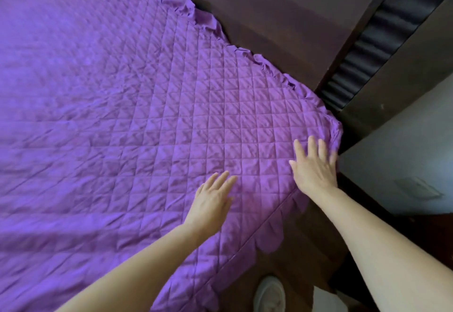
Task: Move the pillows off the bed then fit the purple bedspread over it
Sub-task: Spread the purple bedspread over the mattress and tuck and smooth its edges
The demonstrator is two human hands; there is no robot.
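A quilted purple bedspread (127,120) with a ruffled edge lies spread flat over the bed and fills most of the view. My left hand (212,201) rests flat on it near the bed's side edge, fingers apart. My right hand (315,167) lies flat on the corner of the bedspread, fingers spread, close to the ruffle. Neither hand holds anything. No pillows are in view.
A dark wooden headboard (282,24) runs behind the bed's top edge. A dark padded strip (382,42) and a grey surface (397,164) stand to the right of the corner. Dark wood floor (301,243) and a white shoe (269,294) lie below.
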